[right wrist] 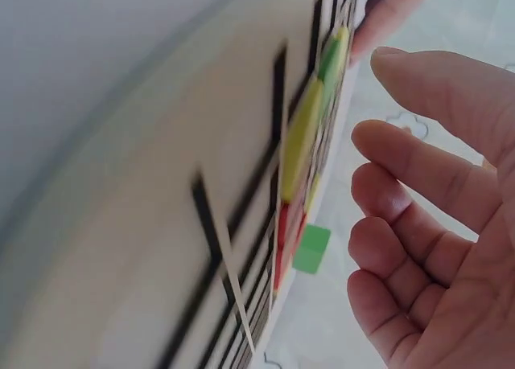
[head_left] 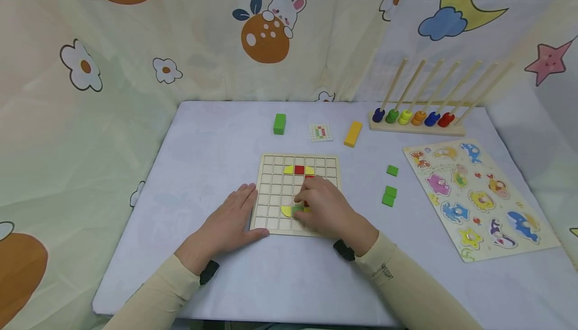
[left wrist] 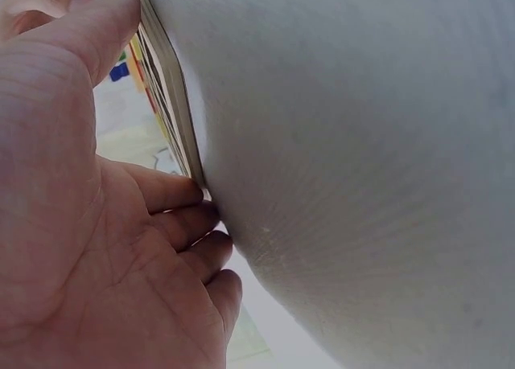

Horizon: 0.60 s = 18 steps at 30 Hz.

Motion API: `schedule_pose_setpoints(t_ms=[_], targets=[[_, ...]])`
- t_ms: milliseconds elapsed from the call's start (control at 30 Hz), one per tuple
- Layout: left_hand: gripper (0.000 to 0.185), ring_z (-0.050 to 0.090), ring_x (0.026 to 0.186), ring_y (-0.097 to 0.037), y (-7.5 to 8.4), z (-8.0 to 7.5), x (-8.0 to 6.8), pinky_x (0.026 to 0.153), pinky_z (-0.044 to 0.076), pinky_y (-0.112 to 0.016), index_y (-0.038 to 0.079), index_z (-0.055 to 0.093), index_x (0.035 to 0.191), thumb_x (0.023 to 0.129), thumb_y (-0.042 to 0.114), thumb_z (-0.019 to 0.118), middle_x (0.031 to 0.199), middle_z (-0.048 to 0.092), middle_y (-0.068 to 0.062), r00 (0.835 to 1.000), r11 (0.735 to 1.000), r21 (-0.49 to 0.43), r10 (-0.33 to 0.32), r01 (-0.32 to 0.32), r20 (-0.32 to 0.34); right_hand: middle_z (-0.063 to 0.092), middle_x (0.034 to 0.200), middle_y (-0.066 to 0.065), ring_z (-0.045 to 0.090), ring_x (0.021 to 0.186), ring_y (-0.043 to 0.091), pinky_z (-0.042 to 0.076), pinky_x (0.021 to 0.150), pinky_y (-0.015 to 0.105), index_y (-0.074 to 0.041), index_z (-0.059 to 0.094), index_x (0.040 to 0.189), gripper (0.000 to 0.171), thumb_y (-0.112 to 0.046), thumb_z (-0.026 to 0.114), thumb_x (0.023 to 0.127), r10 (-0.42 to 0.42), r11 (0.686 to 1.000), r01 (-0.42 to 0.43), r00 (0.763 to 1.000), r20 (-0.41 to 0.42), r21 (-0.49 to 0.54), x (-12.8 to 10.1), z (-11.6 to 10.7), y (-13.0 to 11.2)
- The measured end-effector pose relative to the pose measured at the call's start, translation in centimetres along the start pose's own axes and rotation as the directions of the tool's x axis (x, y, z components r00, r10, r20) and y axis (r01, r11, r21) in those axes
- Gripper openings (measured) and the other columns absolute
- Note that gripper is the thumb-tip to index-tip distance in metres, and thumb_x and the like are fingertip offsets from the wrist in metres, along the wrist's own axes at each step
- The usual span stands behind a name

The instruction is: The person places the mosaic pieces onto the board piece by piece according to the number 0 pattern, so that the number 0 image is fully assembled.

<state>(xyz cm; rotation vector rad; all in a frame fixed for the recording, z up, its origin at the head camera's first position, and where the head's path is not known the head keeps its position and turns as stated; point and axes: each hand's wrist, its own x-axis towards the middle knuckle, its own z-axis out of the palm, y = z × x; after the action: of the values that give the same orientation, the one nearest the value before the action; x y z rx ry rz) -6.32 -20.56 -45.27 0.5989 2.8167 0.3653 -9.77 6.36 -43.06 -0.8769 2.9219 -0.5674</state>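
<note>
A wooden grid board (head_left: pixel 269 189) lies at the table's middle with small coloured tiles in its cells. A red square tile (head_left: pixel 299 170) sits between two yellow rounded tiles near the far side. Nearer me are a yellow rounded tile (head_left: pixel 286 211) and a green tile (head_left: pixel 296 209); others are partly hidden under my right hand. My left hand (head_left: pixel 232 214) lies flat on the table, its fingers along the board's left edge and thumb at the near corner. My right hand (head_left: pixel 327 207) hovers over the board's right half, fingers loosely bent; the right wrist view shows nothing between thumb and fingers.
Behind the board are a green block (head_left: pixel 279 124), a small pattern card (head_left: pixel 321 133) and an orange block (head_left: pixel 353 134). Loose green tiles (head_left: pixel 391 191) lie to the right. Farther right are an animal puzzle board (head_left: pixel 485 219) and a peg rack (head_left: pixel 415 128) with coloured beads.
</note>
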Motion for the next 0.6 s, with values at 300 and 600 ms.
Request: schedule_pose_setpoints(t_ms=[300, 600], targets=[[0.108, 0.019, 0.163, -0.036, 0.1, 0.0, 0.0, 0.133, 0.024, -0.051, -0.002, 0.024, 0.164, 0.092, 0.061, 0.072, 0.174, 0.022, -0.019, 1.000, 1.000, -0.008, 0.008, -0.008, -0.013, 0.069, 0.092, -0.003, 0.051, 0.086, 0.014, 0.047, 0.073, 0.026, -0.015, 0.085, 0.098, 0.026, -0.032, 0.092, 0.079, 0.007, 0.999, -0.009, 0.998, -0.061, -0.031, -0.6, -1.1, 1.6], [0.107, 0.018, 0.163, -0.036, 0.1, 0.1, 0.1, 0.134, 0.023, -0.050, -0.002, 0.023, 0.164, 0.092, 0.061, 0.072, 0.174, 0.020, -0.018, 1.000, 1.000, -0.006, 0.005, -0.005, -0.008, 0.070, 0.098, 0.000, 0.056, 0.094, 0.019, 0.051, 0.079, 0.032, -0.014, 0.085, 0.102, 0.026, -0.030, 0.090, 0.082, 0.095, 0.995, -0.098, 0.993, -0.074, -0.029, -1.9, -2.5, 3.9]])
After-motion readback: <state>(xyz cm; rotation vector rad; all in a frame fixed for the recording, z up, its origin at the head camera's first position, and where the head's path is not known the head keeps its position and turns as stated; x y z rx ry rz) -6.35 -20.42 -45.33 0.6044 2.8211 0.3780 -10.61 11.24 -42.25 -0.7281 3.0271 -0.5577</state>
